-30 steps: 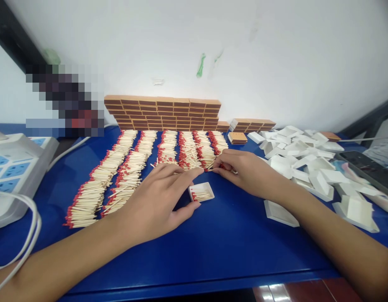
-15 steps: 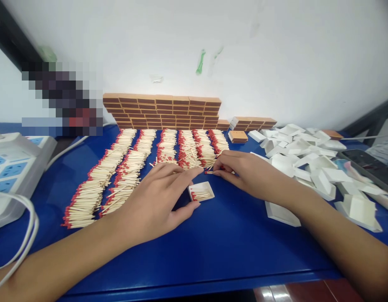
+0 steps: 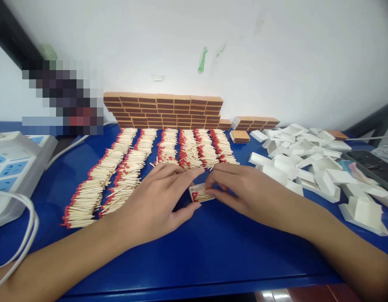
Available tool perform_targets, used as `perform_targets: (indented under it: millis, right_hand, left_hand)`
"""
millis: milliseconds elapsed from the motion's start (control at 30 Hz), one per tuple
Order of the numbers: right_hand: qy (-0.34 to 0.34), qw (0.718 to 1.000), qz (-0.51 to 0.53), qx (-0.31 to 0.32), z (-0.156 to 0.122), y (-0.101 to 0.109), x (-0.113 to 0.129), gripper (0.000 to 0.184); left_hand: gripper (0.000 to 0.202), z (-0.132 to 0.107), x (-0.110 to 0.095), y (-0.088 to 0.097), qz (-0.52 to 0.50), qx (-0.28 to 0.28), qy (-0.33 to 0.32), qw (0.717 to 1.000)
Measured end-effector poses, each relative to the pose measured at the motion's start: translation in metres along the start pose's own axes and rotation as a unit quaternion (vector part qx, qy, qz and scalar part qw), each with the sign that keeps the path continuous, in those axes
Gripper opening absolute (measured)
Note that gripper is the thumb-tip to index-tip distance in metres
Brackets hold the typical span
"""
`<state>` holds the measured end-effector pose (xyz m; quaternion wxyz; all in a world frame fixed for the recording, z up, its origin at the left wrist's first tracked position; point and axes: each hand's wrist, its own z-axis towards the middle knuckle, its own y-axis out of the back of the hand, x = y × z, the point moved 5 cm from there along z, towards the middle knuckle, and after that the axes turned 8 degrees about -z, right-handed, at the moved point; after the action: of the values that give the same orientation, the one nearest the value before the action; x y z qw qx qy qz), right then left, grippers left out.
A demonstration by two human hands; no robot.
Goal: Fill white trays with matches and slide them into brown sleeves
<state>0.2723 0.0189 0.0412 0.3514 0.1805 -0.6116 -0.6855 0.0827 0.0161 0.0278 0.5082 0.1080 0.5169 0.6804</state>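
A small white matchbox tray (image 3: 192, 195) sits on the blue table with red-headed matches (image 3: 200, 196) in it. My left hand (image 3: 159, 195) curves around its left end, thumb at the near side and fingers at the far side, steadying it. Over the tray's right half, my right hand (image 3: 233, 184) is closed in a pinch, fingertips down at the matches inside; its fingers hide part of what they hold. Just beyond both hands lie long rows of loose matches (image 3: 187, 149), red heads mostly to the left.
Brown matchboxes (image 3: 169, 111) are stacked like a wall at the back, with a shorter stack (image 3: 257, 122) and one single box (image 3: 239, 136) to the right. White trays (image 3: 307, 155) lie heaped at right near a dark phone (image 3: 373, 167). A power strip (image 3: 24, 176) with white cable stands left.
My right hand has come left and nearer, from the table beside the match rows to over the tray, bringing matches along. My left hand stays around the tray.
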Motion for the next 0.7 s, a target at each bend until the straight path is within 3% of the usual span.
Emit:
perform_targets:
  millis: [133, 267, 400, 700]
  right_hand:
    - [-0.015, 0.999, 0.016, -0.027, 0.003, 0.000, -0.013, 0.009]
    - [-0.036, 0.993, -0.062, -0.092, 0.004, 0.003, -0.043, 0.010]
    - [-0.022, 0.995, -0.065, -0.066, 0.006, -0.003, -0.055, 0.010]
    - [-0.046, 0.997, -0.050, -0.025, 0.009, -0.007, -0.052, 0.014]
  left_hand:
    - [0.056, 0.000, 0.001, 0.000, -0.001, 0.000, 0.005, 1.000]
    - [0.058, 0.001, 0.000, 0.000, -0.004, 0.000, 0.002, 1.000]
    - [0.057, 0.000, 0.000, 0.000, 0.000, -0.007, -0.003, 1.000]
    - [0.055, -0.001, -0.001, 0.002, 0.001, -0.002, -0.003, 1.000]
